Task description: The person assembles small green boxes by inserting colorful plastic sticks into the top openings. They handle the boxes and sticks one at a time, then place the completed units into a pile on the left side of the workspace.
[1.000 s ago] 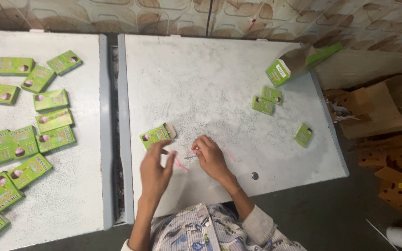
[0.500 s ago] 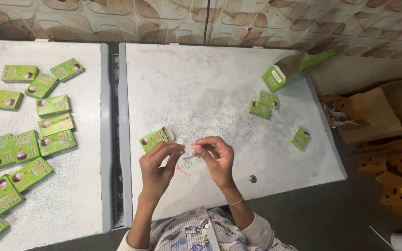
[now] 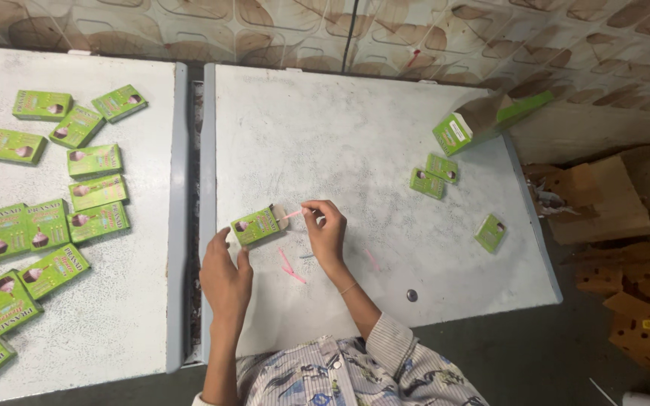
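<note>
Two hands at one small green box (image 3: 256, 225) near the table's (image 3: 355, 135) front edge — left hand (image 3: 226, 277) steadying it with fingers curled, right hand (image 3: 326, 231) pinching a pink stick (image 3: 293, 215) at the open flap. Filling step, apparently — needs straight sliding in.

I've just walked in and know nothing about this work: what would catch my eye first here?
Probably the person's hands at the near edge of the grey table: the left hand steadies a small green box while the right hand pushes a thin pink stick into its open end. Next, the spread of green boxes covering the neighbouring table on the left.
</note>
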